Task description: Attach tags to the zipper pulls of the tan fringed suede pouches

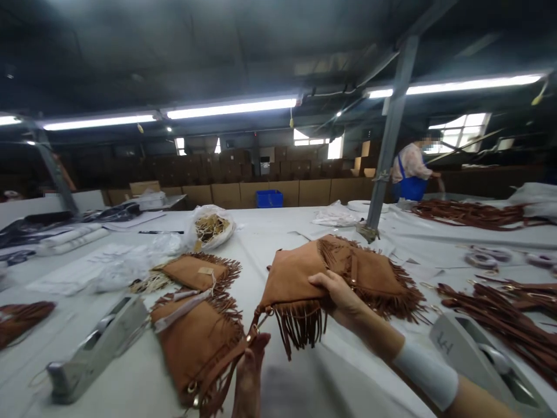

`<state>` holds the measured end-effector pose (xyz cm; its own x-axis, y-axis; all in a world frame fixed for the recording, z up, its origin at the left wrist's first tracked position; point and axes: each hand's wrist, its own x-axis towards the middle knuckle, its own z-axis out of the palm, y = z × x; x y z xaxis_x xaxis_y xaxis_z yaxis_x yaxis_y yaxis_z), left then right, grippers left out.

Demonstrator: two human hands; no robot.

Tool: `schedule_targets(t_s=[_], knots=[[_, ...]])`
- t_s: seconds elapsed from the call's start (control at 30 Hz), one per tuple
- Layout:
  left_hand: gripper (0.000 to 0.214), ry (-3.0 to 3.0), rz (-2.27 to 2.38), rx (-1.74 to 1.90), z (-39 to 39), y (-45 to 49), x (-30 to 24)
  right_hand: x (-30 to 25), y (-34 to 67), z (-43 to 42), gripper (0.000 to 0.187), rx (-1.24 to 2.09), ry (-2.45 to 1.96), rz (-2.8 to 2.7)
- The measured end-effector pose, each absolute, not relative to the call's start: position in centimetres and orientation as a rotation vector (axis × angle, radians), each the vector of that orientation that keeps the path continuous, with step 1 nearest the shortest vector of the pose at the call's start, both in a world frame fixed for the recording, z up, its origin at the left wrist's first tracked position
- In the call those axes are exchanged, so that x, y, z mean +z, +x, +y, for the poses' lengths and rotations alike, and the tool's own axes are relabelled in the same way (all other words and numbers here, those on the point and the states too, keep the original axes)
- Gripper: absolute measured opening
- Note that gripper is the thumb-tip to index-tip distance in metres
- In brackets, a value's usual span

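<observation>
Bag (289, 273) in my right fingers (324, 282), strap (226, 357) in my left fingers (260, 343): that's what I hold over the desk (265, 226). The brown bag is on my side of the metal post (387, 145), a bit to its left. 1 more fringed bag (376, 276) lies nearer to me than the post, and 2 other bags (195, 331) lie well to its left.

To do this bit well, I think I should keep the bag's corner still and let the strap run with no twist at the metal ring (268, 312). I should keep the floppy fringe (300, 322) out of the way so it won't get caught. A soft squeeze should do, since the bag looks easy to crease.

My right arm slants in from below the post, with a white band (426, 371) round it. That thumb lies on top of the bag, clamped on its edge; the tips underneath are hidden. My left thumb points up, and those fingers look pinched on the strap.
</observation>
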<state>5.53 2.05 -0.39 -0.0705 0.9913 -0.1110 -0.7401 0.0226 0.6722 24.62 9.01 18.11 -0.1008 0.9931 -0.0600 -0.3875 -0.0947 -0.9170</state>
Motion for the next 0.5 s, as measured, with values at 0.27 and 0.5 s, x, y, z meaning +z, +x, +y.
schedule_targets(t_s=[0.27,0.5], knots=[[0.039,0.021,0.46,1.661,-5.1,3.9,-1.6,9.8,22.2,6.9,0.022,1.662,-0.929,-0.853],[0.011,-0.324,0.564,1.704,-5.0,2.9,-0.4,3.6,23.4,5.1,0.03,1.692,-1.022,-0.708]])
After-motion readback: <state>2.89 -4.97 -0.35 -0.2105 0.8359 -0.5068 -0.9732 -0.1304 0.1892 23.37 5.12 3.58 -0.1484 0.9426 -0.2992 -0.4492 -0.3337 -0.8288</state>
